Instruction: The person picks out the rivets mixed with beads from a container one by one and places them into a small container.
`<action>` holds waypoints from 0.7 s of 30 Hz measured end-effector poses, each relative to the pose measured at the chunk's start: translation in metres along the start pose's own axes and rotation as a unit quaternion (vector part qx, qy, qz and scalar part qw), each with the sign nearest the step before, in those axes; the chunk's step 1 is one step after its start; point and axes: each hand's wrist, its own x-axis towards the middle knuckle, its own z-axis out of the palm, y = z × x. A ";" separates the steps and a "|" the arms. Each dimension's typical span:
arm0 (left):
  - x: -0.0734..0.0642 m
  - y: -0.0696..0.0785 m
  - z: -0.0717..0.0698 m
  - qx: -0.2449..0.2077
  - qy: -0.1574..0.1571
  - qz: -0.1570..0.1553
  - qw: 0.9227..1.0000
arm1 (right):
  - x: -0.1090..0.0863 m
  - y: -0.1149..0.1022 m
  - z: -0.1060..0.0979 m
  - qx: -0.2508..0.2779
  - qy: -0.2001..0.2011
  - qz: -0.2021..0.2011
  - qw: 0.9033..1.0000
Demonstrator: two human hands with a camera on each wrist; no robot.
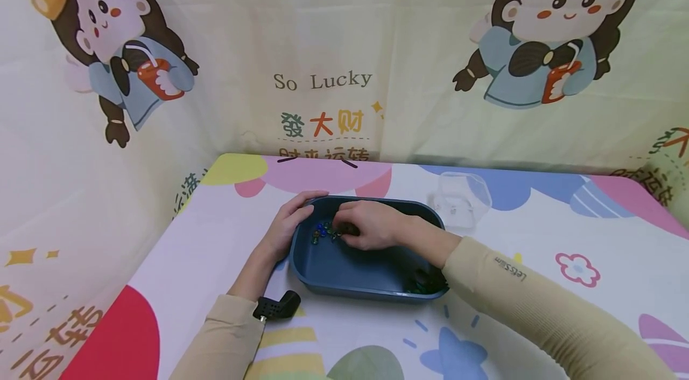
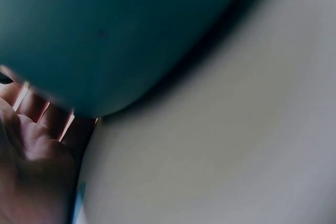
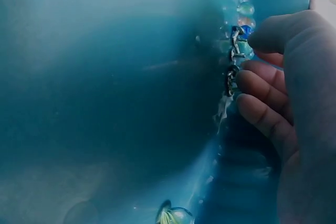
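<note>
Your left hand [image 1: 287, 229] held the left end of the blue plastic tub [image 1: 344, 269], its fingers [image 2: 32, 104] bent around the side. Your right hand [image 1: 372, 224] was inside the tub, its fingers partly curled beside the glass marbles [image 1: 322, 230] near the tub's left end, but I couldn't tell if they held any. A clear plastic box [image 1: 462, 201] sat on the tabletop [image 1: 231, 218], behind the tub's right side.

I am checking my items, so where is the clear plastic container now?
In the head view, the clear plastic container is on the table, right of centre, just beyond the far right corner of the blue tray.
</note>
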 end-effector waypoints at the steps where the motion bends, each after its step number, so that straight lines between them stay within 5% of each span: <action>1: 0.000 0.000 0.000 0.000 0.000 0.000 1.000 | 0.000 0.000 0.000 -0.006 -0.001 -0.001 1.000; 21: -0.001 0.003 0.002 0.011 0.005 -0.005 1.000 | 0.002 -0.001 0.001 -0.042 -0.034 -0.009 0.999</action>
